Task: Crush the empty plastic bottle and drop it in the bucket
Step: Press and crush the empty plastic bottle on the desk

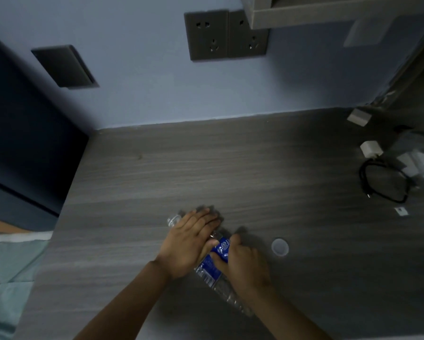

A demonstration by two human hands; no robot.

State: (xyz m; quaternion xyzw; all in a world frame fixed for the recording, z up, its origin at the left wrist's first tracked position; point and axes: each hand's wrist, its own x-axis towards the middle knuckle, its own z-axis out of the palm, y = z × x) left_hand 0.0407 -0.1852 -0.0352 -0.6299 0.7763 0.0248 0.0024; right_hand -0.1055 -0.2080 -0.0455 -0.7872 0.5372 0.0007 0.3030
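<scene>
From my remote seat I saw the clear plastic bottle with the blue label lying on its side on the grey wood-grain surface, slanted, with its neck end away from me and to the left and its base end nearer me and to the right. My left hand lay flat across the neck half of the bottle, palm down and fingers spread straight, so its grip was unclosed and pressing rather than clasping. My right hand sat on the label part just beside the left hand, its fingers curled over the bottle and its thumb laid on the blue label; that grip was closed around the bottle. The body of the bottle showed creases near the base end, though the blur kept me from telling how flat it was.

A small round pale cap rested on the surface just right of the bottle, apart from it. Well beyond the bottle to the right lay a looped black cable and a white plug-shaped charger. On the blue wall behind the bottle sat two dark grey power sockets. I could see no bucket.
</scene>
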